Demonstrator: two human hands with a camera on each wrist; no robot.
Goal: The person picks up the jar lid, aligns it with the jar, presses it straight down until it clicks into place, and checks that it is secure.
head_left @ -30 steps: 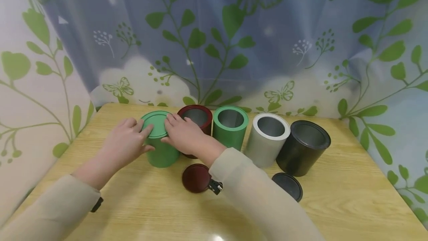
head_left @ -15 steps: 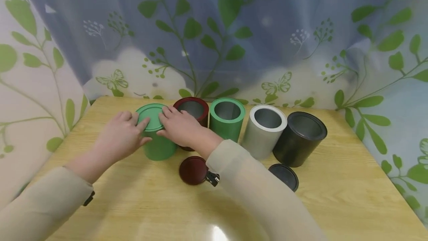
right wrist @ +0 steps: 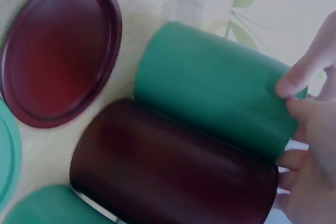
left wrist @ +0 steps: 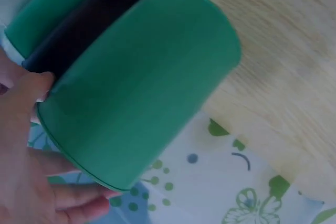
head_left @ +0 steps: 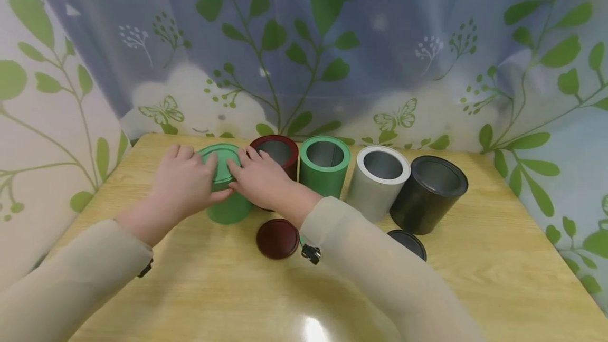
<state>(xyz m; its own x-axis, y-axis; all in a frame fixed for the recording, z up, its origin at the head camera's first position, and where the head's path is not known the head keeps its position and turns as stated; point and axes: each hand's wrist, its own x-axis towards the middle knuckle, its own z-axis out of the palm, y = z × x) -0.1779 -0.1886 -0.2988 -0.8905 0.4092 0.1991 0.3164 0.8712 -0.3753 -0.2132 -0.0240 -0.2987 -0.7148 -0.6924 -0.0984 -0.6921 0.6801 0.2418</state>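
A green can (head_left: 229, 210) stands at the left end of a row, with a flat green lid (head_left: 222, 165) on its top. My left hand (head_left: 182, 178) grips the lid's left edge, thumb at the front just below the rim. From the right side my right hand (head_left: 263, 176) holds the same lid, its thumb meeting the left one at the front. In the left wrist view, my left thumb (left wrist: 39, 83) lies at the can's upper edge and the other fingers reach around the opposite side. The right wrist view shows my right thumb (right wrist: 294, 82) against the can's side.
Right of it stand uncovered cans: maroon (head_left: 294, 153), green (head_left: 323, 181), white (head_left: 372, 194) and black (head_left: 423, 205). A maroon lid (head_left: 277, 239) and a black lid (head_left: 408, 241) lie in front. Another green lid (right wrist: 6, 150) is mostly hidden under my right sleeve in the head view.
My thumbs have come together at the front of the green can, where they were apart before. The hands sit closer together on the lid. The head view has shifted slightly.
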